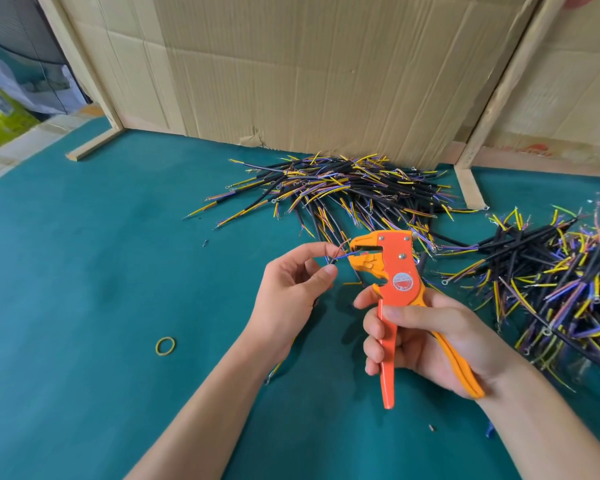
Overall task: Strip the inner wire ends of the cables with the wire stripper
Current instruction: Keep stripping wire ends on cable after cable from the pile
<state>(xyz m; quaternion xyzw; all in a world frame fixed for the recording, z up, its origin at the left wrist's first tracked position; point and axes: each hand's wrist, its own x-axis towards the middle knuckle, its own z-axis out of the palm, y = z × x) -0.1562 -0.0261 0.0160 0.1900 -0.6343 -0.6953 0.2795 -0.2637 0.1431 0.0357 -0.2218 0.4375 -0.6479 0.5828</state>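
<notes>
Green felt tabletop point(84, 271), creased cardboard backing point(291, 64) in pale wooden frame point(84, 64).

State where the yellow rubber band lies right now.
In the head view, the rubber band lies on the green table, lower left, just left of the left forearm.

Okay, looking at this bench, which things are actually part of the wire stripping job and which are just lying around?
Part of the job:
wire stripper, gripped by the right hand
cable pinched in the left hand, its inner wire in the stripper's mouth
two cable piles

Just lying about:
yellow rubber band
loose wooden strip
cardboard backing
</notes>
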